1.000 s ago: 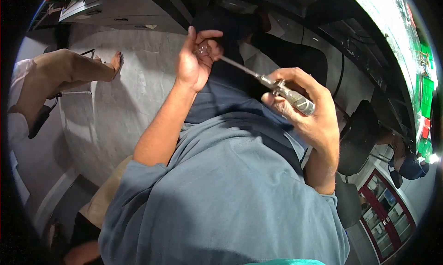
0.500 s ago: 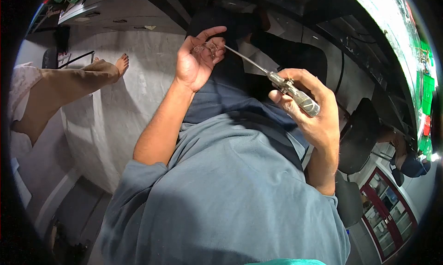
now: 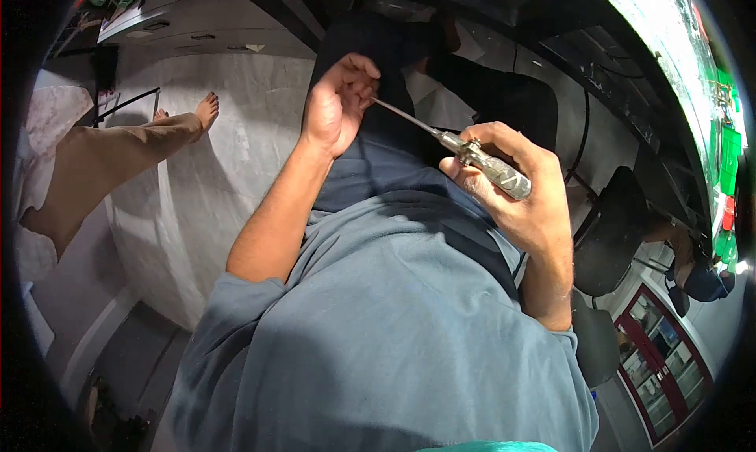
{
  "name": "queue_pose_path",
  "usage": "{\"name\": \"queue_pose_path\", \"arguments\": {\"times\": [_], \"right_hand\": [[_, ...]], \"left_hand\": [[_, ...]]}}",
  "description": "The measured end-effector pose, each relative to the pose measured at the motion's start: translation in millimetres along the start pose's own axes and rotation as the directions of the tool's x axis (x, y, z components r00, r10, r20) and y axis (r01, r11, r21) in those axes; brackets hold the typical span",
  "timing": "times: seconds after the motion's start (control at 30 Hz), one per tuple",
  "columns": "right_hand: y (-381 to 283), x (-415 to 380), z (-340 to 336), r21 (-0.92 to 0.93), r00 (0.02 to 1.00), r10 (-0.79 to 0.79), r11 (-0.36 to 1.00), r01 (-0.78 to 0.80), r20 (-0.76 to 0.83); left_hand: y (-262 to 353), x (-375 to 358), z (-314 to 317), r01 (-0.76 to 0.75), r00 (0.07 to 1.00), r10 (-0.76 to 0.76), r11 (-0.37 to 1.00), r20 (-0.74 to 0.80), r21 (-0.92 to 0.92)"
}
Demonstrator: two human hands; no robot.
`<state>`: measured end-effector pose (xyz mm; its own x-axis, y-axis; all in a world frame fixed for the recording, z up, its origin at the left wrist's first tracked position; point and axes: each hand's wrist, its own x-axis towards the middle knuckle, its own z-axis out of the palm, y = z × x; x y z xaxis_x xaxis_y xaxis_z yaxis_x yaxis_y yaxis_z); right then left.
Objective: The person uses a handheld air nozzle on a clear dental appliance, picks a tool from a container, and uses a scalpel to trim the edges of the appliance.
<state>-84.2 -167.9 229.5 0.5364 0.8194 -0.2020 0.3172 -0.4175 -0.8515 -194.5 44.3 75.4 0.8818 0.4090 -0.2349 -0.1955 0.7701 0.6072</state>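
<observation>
Grey, metallic and slim, the screwdriver-like tool [image 3: 505,176] is gripped in your right hand [image 3: 543,188], thumb on one side of its thick, patterned handle, fingers on the other. Its thin shaft [image 3: 405,117] slants over your dark trousers [image 3: 366,164] towards the curled fingers of your left hand [image 3: 332,112]; you cannot tell from here whether the tip touches them, or whether that hand holds anything small. Expect a stiff shaft and some weight in the handle, which may slip if its smooth surface gets greasy. Hold it around the handle, just behind the knobbly collar [image 3: 471,151], rather than by the narrow shaft.
</observation>
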Motion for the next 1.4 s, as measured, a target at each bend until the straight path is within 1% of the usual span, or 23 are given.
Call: {"name": "queue_pose_path", "arguments": {"times": [0.07, 0.1, 0.17, 0.3, 0.37, 0.4, 0.47, 0.53, 0.6, 0.67, 0.7, 0.77, 0.8, 0.87, 0.9, 0.97, 1.03, 1.1, 1.17, 1.2, 1.27, 1.33, 1.4], "right_hand": [[-0.8, -0.5, 0.3, 0.021, 0.999, 0.041, 0.999, -0.041, -0.008], [-0.6, -0.6, 0.8, 0.021, 0.999, 0.040, 0.999, -0.040, -0.007], [1.5, -1.0, 1.2, 0.009, 1.000, 0.025, 1.000, -0.025, -0.013], [2.7, -0.8, 0.9, 0.013, 1.000, 0.001, 1.000, -0.001, -0.029], [1.8, -1.0, 1.4, 0.014, 0.999, 0.029, 0.999, -0.029, -0.029], [2.1, -1.1, 2.0, 0.014, 0.999, 0.030, 0.999, -0.030, -0.029], [3.1, -0.6, 3.5, 0.011, 1.000, 0.006, 1.000, -0.005, -0.014], [3.3, -0.3, 5.3, 0.027, 1.000, -0.010, 1.000, 0.011, -0.013], [2.7, 0.5, 6.8, 0.042, 1.000, -0.027, 0.999, 0.028, -0.012], [1.2, 1.6, 7.9, 0.035, 0.998, 0.003, 0.999, -0.001, -0.055], [0.0, 2.7, 8.8, 0.035, 0.998, 0.003, 0.999, -0.001, -0.055], [-1.7, 5.9, 11.1, -0.020, 0.997, -0.025, 1.000, 0.023, -0.079], [-1.9, 7.5, 12.7, -0.021, 0.996, -0.025, 1.000, 0.023, -0.080], [0.3, 10.2, 16.6, -0.049, 0.992, -0.103, 0.994, 0.100, -0.066], [3.7, 11.7, 18.0, -0.011, 0.996, -0.084, 0.996, 0.084, -0.031], [2.6, 14.2, 21.5, -0.043, 0.996, -0.088, 0.995, 0.086, -0.033], [2.3, 16.8, 23.5, -0.079, 0.996, -0.085, 0.993, 0.083, -0.020], [6.0, 17.3, 26.8, -0.051, 0.994, -0.098, 0.994, 0.096, -0.042], [6.6, 17.3, 27.4, -0.026, 0.992, -0.111, 0.994, 0.110, -0.061], [6.4, 17.0, 26.4, -0.003, 0.995, -0.092, 0.996, 0.092, -0.033], [2.4, 16.3, 24.7, 0.019, 0.997, -0.071, 0.997, 0.071, -0.007], [-5.1, 15.8, 23.1, -0.065, 0.995, -0.084, 0.995, 0.080, -0.049], [-1.7, 15.8, 24.3, -0.014, 0.997, -0.063, 0.998, 0.062, -0.054]], "left_hand": [[7.1, -1.5, 10.1, 0.054, 0.993, -0.043, 0.994, 0.113, -0.099], [8.5, -2.5, 15.0, 0.053, 0.993, -0.042, 0.994, 0.112, -0.099], [8.3, -2.9, 22.1, 0.046, 0.999, -0.045, 0.998, -0.022, 0.031], [2.3, -1.9, 17.5, 0.043, 0.998, -0.037, 0.991, -0.044, 0.128], [0.7, -4.6, 19.5, 0.027, 0.988, 0.006, 0.978, -0.157, 0.205], [1.3, -4.6, 17.7, 0.028, 0.988, 0.005, 0.978, -0.158, 0.204], [3.7, -3.2, 11.2, 0.063, 0.994, -0.053, 0.993, -0.099, 0.105], [1.4, -2.5, 5.5, 0.076, 0.994, -0.071, 0.995, -0.085, 0.059], [4.7, -3.5, 15.9, 0.089, 0.994, -0.088, 0.996, -0.070, 0.013], [6.8, -4.9, 31.0, 0.108, 0.980, -0.103, 0.994, -0.172, 0.022], [7.6, -5.1, 27.3, 0.108, 0.980, -0.103, 0.994, -0.172, 0.022], [8.5, -3.7, 15.9, 0.150, 0.989, -0.150, 0.989, 0.016, 0.002], [7.2, -1.7, 14.2, 0.150, 0.989, -0.150, 0.989, 0.018, 0.002], [4.7, 0.6, 12.0, 0.127, 0.992, -0.125, 0.991, 0.034, -0.051], [4.7, 1.8, 9.3, 0.124, 0.992, -0.123, 0.991, 0.033, -0.050], [3.4, 2.7, 4.2, 0.176, 0.977, -0.153, 0.973, 0.147, -0.151], [2.4, 3.2, 2.2, 0.178, 0.975, -0.152, 0.972, 0.162, -0.157], [6.1, 1.3, 9.3, 0.178, 0.973, -0.150, 0.971, 0.175, -0.161], [8.9, -2.7, 19.3, 0.151, 0.988, -0.154, 0.978, -0.016, -0.142], [7.5, -2.1, 17.0, 0.150, 0.988, -0.154, 0.978, -0.015, -0.143], [5.1, 0.5, 11.4, 0.142, 0.986, -0.132, 0.985, 0.099, -0.097], [4.4, 2.1, 11.3, 0.141, 0.988, -0.132, 0.984, 0.082, -0.107], [4.9, 2.2, 9.5, 0.137, 0.990, -0.130, 0.984, 0.061, -0.115]]}}
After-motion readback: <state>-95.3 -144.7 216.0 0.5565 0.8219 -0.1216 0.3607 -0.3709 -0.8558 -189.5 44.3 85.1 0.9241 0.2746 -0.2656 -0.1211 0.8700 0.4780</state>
